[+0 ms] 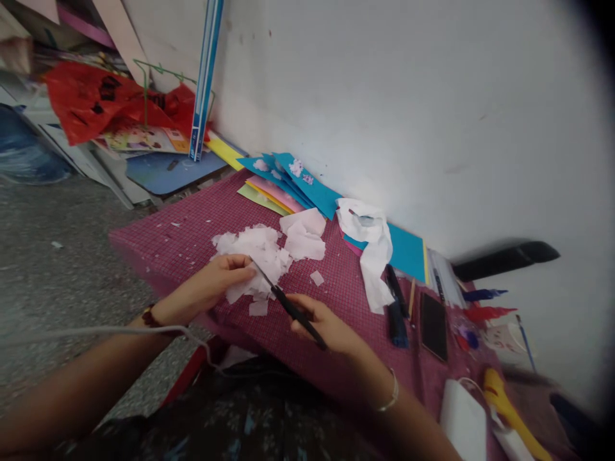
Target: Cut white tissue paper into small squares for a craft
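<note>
My right hand (323, 325) is closed round the black handles of a pair of scissors (283, 299), whose blades point up and left toward the paper. My left hand (225, 275) pinches a piece of white tissue paper (240, 291) right at the blade tips. A heap of white paper scraps (269, 246) lies on the dark red checked cloth (192, 230) just beyond both hands.
Blue, pink and yellow card sheets (298, 182) lie against the wall. A white crumpled tissue strip (375, 246), pens (396, 301), a black phone (433, 325) and a white and yellow item (500, 397) sit to the right. Red plastic and clutter (96, 102) fill the far left.
</note>
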Demonstrator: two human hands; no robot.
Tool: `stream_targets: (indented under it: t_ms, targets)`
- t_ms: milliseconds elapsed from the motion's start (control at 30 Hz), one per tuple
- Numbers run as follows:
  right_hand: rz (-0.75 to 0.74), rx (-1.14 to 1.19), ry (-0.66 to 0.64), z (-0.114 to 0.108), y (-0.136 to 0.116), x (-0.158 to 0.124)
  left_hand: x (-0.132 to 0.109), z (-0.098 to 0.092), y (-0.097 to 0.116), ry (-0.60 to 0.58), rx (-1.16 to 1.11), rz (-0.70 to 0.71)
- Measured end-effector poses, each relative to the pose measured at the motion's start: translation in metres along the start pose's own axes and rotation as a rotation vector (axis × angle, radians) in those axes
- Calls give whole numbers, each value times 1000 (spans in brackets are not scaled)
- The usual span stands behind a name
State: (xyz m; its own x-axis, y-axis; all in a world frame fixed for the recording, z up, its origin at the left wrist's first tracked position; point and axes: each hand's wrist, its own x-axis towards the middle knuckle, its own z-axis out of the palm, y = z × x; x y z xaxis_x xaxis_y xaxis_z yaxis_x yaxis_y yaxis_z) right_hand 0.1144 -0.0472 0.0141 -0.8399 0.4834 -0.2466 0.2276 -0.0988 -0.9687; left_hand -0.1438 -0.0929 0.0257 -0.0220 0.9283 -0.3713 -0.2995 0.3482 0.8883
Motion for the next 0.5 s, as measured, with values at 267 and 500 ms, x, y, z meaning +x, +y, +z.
stream_targets:
  t_ms: [267,500]
  targets:
    - [44,55,81,-5,4,-2,-5,-5,-3,4,-11,-7]
    - [-182,-37,-158,-14,0,-12,-6,-11,-5,133,-95,114]
